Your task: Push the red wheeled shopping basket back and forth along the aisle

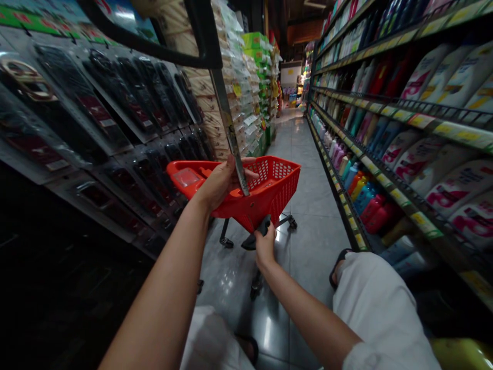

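A red plastic basket cart [265, 205] on black caster wheels stands in the aisle in front of me. From its near side a metal pole [227, 118] rises to a black loop handle [215, 46] at the upper left. My left hand [223, 180] is at the lower pole, with its palm against it and its fingers stretched out behind it over the basket. Low on the cart's near side, my right hand [266, 240] has its fingers closed round a black part [264, 226] under the basket.
Packaged belts [96, 97] hang on the left wall. Stacked boxes [254, 92] stand beyond them. Shelves of bottles [396, 123] line the right side. The tiled floor [311, 190] runs ahead between them. My knees and feet are at the bottom.
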A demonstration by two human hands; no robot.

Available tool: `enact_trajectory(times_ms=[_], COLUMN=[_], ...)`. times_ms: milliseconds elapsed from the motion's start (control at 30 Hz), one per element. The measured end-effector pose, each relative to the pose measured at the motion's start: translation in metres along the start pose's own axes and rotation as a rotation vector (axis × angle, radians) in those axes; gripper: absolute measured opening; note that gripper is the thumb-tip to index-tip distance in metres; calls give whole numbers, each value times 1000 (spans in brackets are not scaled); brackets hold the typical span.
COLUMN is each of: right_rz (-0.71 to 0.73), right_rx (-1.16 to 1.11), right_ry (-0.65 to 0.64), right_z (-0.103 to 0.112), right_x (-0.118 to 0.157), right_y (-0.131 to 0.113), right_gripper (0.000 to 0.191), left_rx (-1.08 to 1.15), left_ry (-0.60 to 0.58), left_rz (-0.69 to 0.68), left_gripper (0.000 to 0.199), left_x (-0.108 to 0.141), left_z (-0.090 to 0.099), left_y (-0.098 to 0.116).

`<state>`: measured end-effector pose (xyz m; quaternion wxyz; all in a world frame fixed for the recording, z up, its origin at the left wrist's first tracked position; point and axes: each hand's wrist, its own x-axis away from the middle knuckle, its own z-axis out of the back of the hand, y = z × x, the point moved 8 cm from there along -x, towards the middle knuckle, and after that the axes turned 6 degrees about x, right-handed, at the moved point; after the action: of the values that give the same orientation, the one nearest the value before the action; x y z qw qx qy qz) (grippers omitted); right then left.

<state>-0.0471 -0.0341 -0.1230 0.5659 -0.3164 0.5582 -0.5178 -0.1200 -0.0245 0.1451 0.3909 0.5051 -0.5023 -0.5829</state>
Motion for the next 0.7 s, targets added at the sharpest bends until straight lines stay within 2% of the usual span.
enact_trajectory(times_ms=[100, 167, 233, 333, 467, 567, 700], right_rz=[-161, -143, -52, 133, 233, 297, 449], right_rx=[-206, -323, -391, -319, -59, 37, 125], right_ry=[118, 90, 50, 48, 55, 40, -3], right_z=[15, 20, 29, 51, 63, 59, 52], right_x=[-8, -14, -24, -46, -66, -51, -6], right_y=[-37, -69, -100, -132, -143, -157, -194], right_gripper=[65, 65, 64, 60, 61, 61, 56], left_rx=[-10, -13, -8, 15, 56, 79, 92], left_ry=[5, 2, -2, -13, -26, -35, -34], left_rz=[3, 6, 9, 11, 19, 30, 35], left_gripper=[74, 76, 78, 78, 76, 74, 75], left_x=[0, 0, 1, 2, 3, 4, 5], left_z=[2, 2, 2, 2, 2, 1, 1], left_y=[-1, -1, -1, 0, -2, -3, -3])
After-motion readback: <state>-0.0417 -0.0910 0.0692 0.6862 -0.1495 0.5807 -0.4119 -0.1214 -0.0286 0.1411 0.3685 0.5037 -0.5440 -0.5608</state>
